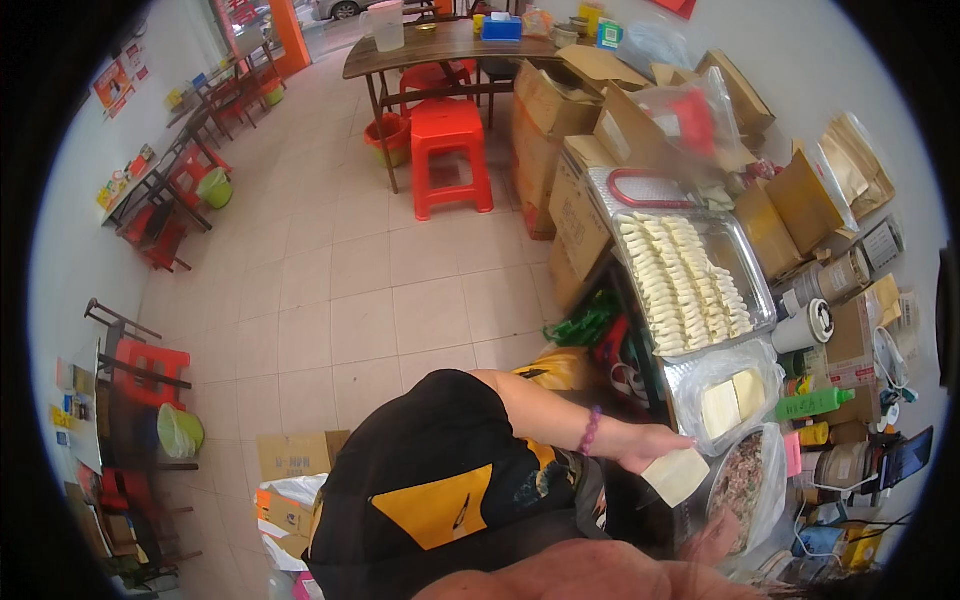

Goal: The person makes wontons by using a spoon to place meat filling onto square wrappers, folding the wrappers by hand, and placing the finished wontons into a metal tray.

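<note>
My left hand (654, 448), with a purple bead bracelet at the wrist, holds a square dough wrapper (676, 478) by its edge. My right hand (712, 537) is blurred at the near rim of a bowl of minced filling (739, 487) lined with a clear plastic bag; its fingers and anything in them cannot be made out. Just beyond the bowl, stacks of square wrappers (721, 409) lie in an opened plastic bag. Farther along the counter, a metal tray (759, 300) bears rows of folded dumplings (679, 285).
A green squeeze bottle (814, 404), a white canister (802, 327) and a phone (906, 457) stand along the counter's wall side. Cardboard boxes (551, 127) crowd its far end. On the tiled floor are a red plastic stool (450, 127) and a wooden table (450, 46).
</note>
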Motion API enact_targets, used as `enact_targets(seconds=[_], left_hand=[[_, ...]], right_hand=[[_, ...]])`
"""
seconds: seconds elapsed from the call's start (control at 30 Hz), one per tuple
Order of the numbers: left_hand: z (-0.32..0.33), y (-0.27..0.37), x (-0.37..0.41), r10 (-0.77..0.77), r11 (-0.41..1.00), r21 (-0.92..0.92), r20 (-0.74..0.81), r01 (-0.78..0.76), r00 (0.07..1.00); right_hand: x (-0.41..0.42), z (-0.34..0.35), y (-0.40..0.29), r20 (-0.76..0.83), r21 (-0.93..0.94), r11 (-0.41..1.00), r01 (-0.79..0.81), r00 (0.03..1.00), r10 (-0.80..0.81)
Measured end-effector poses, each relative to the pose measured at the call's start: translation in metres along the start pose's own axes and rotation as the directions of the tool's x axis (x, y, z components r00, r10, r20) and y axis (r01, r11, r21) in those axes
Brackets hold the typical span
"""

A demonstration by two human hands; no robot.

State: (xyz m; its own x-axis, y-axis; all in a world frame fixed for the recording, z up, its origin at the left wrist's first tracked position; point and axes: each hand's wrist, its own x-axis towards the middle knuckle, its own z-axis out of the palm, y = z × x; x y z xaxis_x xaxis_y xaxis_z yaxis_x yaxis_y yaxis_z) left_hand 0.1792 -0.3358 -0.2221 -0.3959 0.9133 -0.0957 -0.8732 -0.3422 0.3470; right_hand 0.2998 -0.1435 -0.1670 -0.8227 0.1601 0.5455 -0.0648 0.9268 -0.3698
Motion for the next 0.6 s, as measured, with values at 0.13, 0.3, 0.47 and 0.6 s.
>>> enact_targets(seconds=[0.13, 0.3, 0.47, 0.6], left_hand=[[-0.001, -0.005, 0.001, -0.029, 0.998, 0.047, -0.018, 0.030, 0.999], [0.002, -0.012, 0.001, -0.081, 0.995, 0.062, -0.020, 0.082, 0.997], [-0.003, -0.023, 0.006, -0.093, 0.993, 0.069, -0.047, 0.096, 0.995], [-0.004, -0.030, 0.011, -0.096, 0.989, 0.107, -0.038, 0.099, 0.995]], right_hand=[[0.005, -0.003, -0.015, 0.067, 0.028, 0.998, 0.052, 0.996, -0.054], [0.001, -0.008, -0.016, 0.101, 0.224, 0.972, -0.075, 0.993, 0.053], [-0.002, -0.017, -0.018, 0.140, 0.292, 0.942, -0.166, 0.982, 0.130], [-0.007, -0.021, -0.018, 0.083, 0.243, 0.931, -0.273, 0.962, 0.261]])
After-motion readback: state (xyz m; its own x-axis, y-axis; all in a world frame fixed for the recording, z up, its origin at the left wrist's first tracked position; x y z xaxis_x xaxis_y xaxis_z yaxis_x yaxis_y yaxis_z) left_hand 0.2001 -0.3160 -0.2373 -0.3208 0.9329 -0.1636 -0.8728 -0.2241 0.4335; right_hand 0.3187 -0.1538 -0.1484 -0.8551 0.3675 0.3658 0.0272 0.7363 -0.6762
